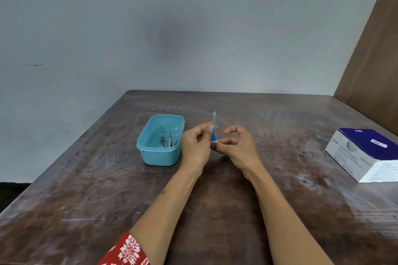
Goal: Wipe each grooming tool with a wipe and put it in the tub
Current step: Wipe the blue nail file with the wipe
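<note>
My left hand (195, 146) holds a nail file (214, 121) upright above the table, thumb pressed on its blue handle, grey blade pointing up. My right hand (238, 146) is just right of it with fingers loosely curled. One fingertip touches the lower end of the handle, and I see no wipe in this hand. The light blue tub (150, 150) stands just left of my left hand. Inside it lie a nail clipper (163, 141), tweezers (170, 139) and another small tool.
A white and dark blue box of alcohol swabs (364, 155) sits at the right edge of the worn wooden table (97, 178). A grey wall rises behind the table, and a brown panel stands at the far right.
</note>
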Demonstrator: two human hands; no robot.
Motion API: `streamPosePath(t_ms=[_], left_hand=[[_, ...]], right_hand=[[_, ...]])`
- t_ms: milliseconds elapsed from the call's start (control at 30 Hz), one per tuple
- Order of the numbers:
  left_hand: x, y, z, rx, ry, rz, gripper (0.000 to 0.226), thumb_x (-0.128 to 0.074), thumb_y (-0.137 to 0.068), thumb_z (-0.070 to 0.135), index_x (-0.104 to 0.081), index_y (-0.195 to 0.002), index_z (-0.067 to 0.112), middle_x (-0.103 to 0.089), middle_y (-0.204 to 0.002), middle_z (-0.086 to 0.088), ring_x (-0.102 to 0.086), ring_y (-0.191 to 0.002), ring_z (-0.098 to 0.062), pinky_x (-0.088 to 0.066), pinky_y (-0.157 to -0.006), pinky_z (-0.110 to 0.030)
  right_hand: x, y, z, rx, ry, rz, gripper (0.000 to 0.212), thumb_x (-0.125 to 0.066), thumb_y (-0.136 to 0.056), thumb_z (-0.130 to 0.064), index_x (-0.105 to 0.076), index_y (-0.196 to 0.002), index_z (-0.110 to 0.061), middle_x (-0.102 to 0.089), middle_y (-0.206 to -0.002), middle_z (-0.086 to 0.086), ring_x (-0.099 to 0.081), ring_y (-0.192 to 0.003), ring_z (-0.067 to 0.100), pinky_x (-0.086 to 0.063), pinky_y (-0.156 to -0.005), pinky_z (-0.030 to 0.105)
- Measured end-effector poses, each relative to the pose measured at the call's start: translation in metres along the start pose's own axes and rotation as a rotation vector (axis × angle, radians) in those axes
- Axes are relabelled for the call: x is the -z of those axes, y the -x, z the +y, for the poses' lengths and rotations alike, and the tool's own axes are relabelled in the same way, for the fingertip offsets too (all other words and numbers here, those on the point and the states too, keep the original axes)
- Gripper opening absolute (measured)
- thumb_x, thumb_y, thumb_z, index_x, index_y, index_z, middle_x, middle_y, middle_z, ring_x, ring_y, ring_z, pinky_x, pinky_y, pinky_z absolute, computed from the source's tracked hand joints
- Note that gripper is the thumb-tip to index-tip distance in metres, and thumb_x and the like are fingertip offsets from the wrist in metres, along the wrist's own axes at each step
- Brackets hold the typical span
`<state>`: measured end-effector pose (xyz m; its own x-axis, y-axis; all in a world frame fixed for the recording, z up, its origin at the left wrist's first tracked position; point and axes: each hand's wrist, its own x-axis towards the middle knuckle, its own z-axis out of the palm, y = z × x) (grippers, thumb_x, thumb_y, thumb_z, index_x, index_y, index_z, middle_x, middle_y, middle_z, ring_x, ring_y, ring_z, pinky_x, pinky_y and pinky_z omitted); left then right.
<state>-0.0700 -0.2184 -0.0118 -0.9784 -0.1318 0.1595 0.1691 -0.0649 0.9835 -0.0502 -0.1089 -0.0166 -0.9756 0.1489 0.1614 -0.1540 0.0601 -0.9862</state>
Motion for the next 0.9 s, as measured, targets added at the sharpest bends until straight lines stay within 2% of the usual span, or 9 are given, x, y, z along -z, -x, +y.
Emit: streamPosePath(t_ms=[233, 400, 700, 833, 900], left_hand=[[-0.0009, 0.0018, 0.0003, 0.004, 0.016, -0.023, 0.021, -0.057, -0.09, 0.011, -0.067, -0.109, 0.006, -0.07, -0.098, -0.004, -0.066, -0.09, -0.012, -0.055, -0.068, -0.017], [0.0, 0.0013, 0.0, -0.003, 0.023, -0.018, 0.023, -0.059, -0.09, 0.011, -0.067, -0.109, 0.003, -0.071, -0.097, -0.006, -0.066, -0.09, -0.012, -0.056, -0.077, -0.021], [0.0022, 0.0003, 0.0024, -0.024, -0.013, -0.02, 0.024, -0.059, -0.089, 0.01, -0.065, -0.111, 0.005, -0.069, -0.104, -0.004, -0.063, -0.087, -0.004, -0.052, -0.066, -0.008], [0.001, 0.0019, 0.0033, -0.023, -0.013, -0.046, 0.021, -0.058, -0.089, 0.008, -0.067, -0.108, 0.006, -0.068, -0.107, -0.005, -0.063, -0.09, -0.007, -0.052, -0.064, -0.008], [0.001, 0.0018, 0.004, -0.031, -0.02, -0.04, 0.018, -0.058, -0.089, 0.007, -0.068, -0.104, 0.006, -0.068, -0.107, -0.005, -0.062, -0.086, -0.004, -0.051, -0.064, -0.007]], right_hand=[[-0.0004, -0.0006, -0.0014, 0.057, -0.061, 0.06, 0.04, -0.078, -0.07, 0.001, -0.048, -0.09, -0.017, -0.072, -0.068, 0.006, -0.07, -0.068, 0.022, -0.056, -0.077, 0.036], [0.0001, -0.0012, 0.0001, 0.056, -0.017, 0.068, 0.042, -0.08, -0.068, -0.003, -0.047, -0.087, -0.019, -0.071, -0.07, 0.008, -0.069, -0.074, 0.026, -0.053, -0.079, 0.038], [0.0005, -0.0005, 0.0004, 0.024, 0.087, -0.008, 0.039, -0.079, -0.069, -0.001, -0.05, -0.09, -0.017, -0.071, -0.069, 0.005, -0.068, -0.074, 0.025, -0.053, -0.077, 0.039], [0.0007, -0.0007, -0.0027, 0.067, 0.003, 0.04, 0.04, -0.08, -0.069, -0.004, -0.049, -0.09, -0.019, -0.072, -0.073, 0.005, -0.07, -0.074, 0.021, -0.056, -0.076, 0.034], [0.0005, -0.0012, -0.0015, 0.058, 0.053, 0.023, 0.039, -0.081, -0.069, -0.005, -0.05, -0.087, -0.02, -0.072, -0.071, 0.004, -0.07, -0.073, 0.02, -0.056, -0.074, 0.035]])
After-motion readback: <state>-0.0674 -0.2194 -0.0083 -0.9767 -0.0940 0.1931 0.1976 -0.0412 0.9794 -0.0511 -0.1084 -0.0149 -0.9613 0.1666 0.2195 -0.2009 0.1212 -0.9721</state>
